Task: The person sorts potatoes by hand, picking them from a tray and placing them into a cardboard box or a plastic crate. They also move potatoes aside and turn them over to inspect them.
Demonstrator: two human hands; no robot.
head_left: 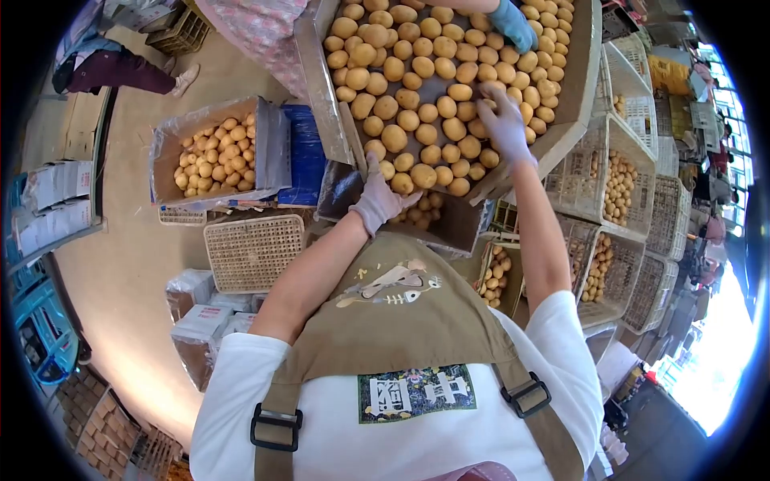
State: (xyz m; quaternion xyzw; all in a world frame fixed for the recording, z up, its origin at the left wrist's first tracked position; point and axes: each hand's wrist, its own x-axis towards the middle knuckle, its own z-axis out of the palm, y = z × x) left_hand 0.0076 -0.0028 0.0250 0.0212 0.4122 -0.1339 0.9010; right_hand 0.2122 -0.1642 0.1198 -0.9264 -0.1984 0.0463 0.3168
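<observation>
Many round yellow-brown potatoes lie spread across a sloping sorting tray with raised sides. My left hand, in a pale thin glove, is at the tray's lower lip; its thumb and fingers are apart around potatoes at the outlet. Below that lip, more potatoes lie in a lined box, partly hidden by my hand and apron. My right hand, gloved likewise, rests over potatoes at the right of the tray, fingers stretched out and touching some. Whether either palm covers a potato is hidden.
Across the tray, another person's blue-gloved hand reaches among the potatoes. A plastic-lined box of potatoes stands at left, above an upturned crate. Stacked crates with potatoes line the right. Someone's leg shows at upper left.
</observation>
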